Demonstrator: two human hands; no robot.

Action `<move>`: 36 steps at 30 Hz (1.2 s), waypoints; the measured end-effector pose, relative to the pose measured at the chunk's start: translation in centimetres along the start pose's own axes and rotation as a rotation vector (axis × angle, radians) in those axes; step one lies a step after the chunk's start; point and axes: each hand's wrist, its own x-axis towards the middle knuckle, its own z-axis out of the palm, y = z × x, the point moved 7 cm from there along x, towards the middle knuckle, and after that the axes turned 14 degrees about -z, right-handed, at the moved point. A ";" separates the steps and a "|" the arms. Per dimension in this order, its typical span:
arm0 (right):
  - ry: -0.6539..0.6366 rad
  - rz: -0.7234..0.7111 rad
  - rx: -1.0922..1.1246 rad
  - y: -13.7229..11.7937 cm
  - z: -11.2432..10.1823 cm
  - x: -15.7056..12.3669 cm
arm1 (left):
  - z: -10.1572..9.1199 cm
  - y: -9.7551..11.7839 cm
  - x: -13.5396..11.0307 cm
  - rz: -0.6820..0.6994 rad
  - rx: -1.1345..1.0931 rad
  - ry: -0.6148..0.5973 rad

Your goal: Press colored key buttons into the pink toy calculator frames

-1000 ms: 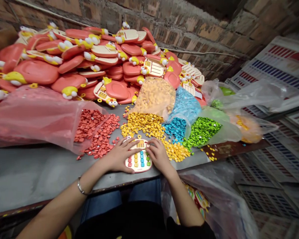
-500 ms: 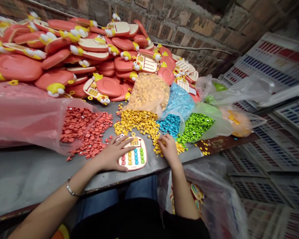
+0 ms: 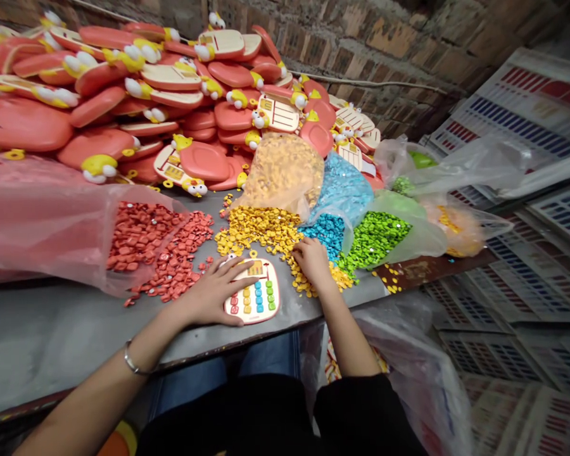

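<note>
A toy calculator (image 3: 255,296) with coloured keys lies face up near the front edge of the grey table (image 3: 66,329). My left hand (image 3: 211,291) rests flat on its left side, fingers spread. My right hand (image 3: 313,261) sits on the heap of yellow keys (image 3: 266,231), fingers curled down into them; whether they hold a key is hidden. Beside the yellow heap lie blue keys (image 3: 330,231) and green keys (image 3: 373,237), spilling from plastic bags. Red keys (image 3: 164,253) spill from a pink bag on the left.
A big pile of red toy calculator shells (image 3: 123,95) with yellow-and-white chick heads fills the back of the table against a brick wall (image 3: 384,44). White crates (image 3: 527,190) stack on the right. A clear bag (image 3: 408,373) holding finished calculators hangs below the table edge.
My right hand left the calculator and moved right, then up into the yellow keys. My left hand stayed on the calculator. The camera view shifted a little.
</note>
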 end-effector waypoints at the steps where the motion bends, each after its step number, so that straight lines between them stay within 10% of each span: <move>1: -0.012 -0.001 -0.001 -0.1 0.1 0.1 | 0.0 0.0 0.0 -0.003 0.002 0.000; 10: 0.196 0.034 0.251 2.4 -2.7 -4.0 | 0.1 0.0 0.0 0.019 0.020 0.029; 16: 0.034 0.162 0.104 3.5 -2.1 -8.9 | 0.2 -0.1 0.0 0.015 0.032 0.039; 36: 0.387 0.106 0.356 -2.1 -2.4 -8.3 | 0.1 0.1 0.0 -0.005 0.049 0.003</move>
